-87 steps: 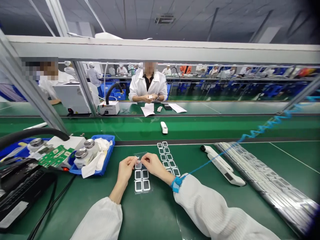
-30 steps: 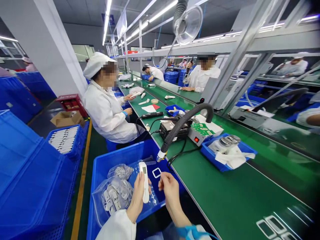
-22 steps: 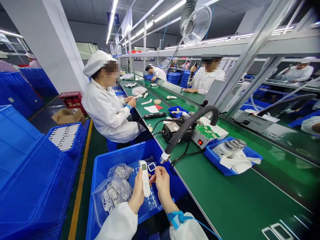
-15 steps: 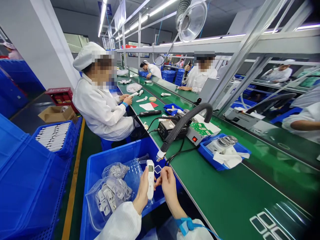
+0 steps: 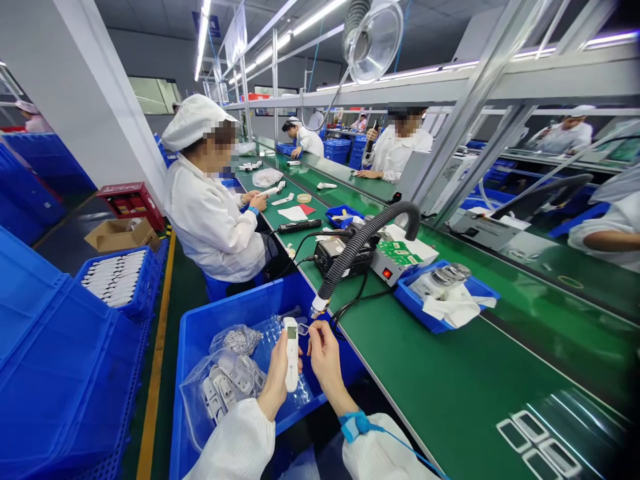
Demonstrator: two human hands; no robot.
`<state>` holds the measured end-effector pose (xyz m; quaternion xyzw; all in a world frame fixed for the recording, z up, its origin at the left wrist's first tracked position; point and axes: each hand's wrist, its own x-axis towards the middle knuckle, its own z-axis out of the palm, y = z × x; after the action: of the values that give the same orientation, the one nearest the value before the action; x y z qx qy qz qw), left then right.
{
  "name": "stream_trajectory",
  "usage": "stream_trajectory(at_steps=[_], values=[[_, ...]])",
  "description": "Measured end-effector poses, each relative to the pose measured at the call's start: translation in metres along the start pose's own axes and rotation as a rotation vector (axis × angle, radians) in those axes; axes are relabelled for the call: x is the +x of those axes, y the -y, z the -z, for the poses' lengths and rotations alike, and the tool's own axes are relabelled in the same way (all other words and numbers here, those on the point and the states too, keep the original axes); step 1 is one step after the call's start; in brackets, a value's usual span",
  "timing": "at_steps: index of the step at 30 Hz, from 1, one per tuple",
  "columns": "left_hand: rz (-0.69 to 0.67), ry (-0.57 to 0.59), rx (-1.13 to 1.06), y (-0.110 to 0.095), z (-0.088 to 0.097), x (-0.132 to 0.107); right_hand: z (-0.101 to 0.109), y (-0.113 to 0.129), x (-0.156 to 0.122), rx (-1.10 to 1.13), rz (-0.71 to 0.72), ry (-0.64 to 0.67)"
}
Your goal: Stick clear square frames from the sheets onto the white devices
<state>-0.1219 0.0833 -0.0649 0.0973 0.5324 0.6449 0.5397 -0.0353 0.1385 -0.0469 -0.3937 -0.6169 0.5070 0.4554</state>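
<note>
My left hand (image 5: 275, 379) is wrapped round a white handheld device (image 5: 292, 363), which stands nearly upright with its small grey screen facing me. Close by on the right, my right hand (image 5: 325, 357) pinches a small clear screen window (image 5: 303, 329) with a pale rim. The window is beside the screen end of the device; whether they touch, I cannot tell. Just above both hands hangs the tip of a ribbed black hose (image 5: 363, 250). Below them a blue bin (image 5: 227, 310) holds bagged white casings (image 5: 227, 387) and a bag of small parts (image 5: 243, 340).
On the green bench (image 5: 415, 373) are a black box (image 5: 343, 257) with cables, green circuit boards (image 5: 400, 253) and a blue tray (image 5: 440, 297). Similar framed windows (image 5: 540, 443) lie on a clear sheet at lower right. A co-worker (image 5: 213, 213) sits at left. A blue cord trails from my right wrist.
Both hands have shifted slightly left and up in view. The window has come closer to the device's screen and now appears more edge-on. The camera view has shifted a little.
</note>
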Motion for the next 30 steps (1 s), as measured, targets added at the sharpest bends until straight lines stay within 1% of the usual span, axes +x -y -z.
stream_trajectory(at_steps=[2, 4, 8, 10, 13, 17, 19, 22, 26, 30], values=[[0.011, -0.017, 0.028, 0.006, 0.001, -0.005, 0.011, 0.001, -0.005, -0.018, 0.008, -0.012], [0.041, -0.020, 0.069, 0.014, 0.004, -0.015, 0.025, 0.002, -0.014, -0.024, -0.002, -0.035], [0.125, 0.056, 0.095, 0.027, 0.004, -0.049, 0.062, 0.008, -0.040, -0.027, -0.072, -0.092], [0.178, 0.107, 0.093, 0.030, -0.002, -0.069, 0.081, 0.014, -0.055, -0.023, -0.117, -0.129], [0.259, 0.195, 0.093, 0.031, -0.015, -0.093, 0.108, 0.027, -0.075, -0.007, -0.199, -0.170], [0.308, 0.306, 0.118, 0.030, -0.035, -0.111, 0.135, 0.041, -0.093, -0.030, -0.262, -0.191], [0.325, 0.348, 0.139, 0.029, -0.043, -0.116, 0.143, 0.047, -0.100, -0.052, -0.275, -0.202], [0.343, 0.389, 0.173, 0.027, -0.054, -0.121, 0.149, 0.057, -0.105, -0.065, -0.255, -0.188], [0.373, 0.379, 0.229, 0.026, -0.064, -0.126, 0.148, 0.065, -0.108, -0.064, -0.206, -0.133], [0.371, 0.400, 0.265, 0.027, -0.070, -0.130, 0.146, 0.064, -0.108, -0.075, -0.224, -0.072]])
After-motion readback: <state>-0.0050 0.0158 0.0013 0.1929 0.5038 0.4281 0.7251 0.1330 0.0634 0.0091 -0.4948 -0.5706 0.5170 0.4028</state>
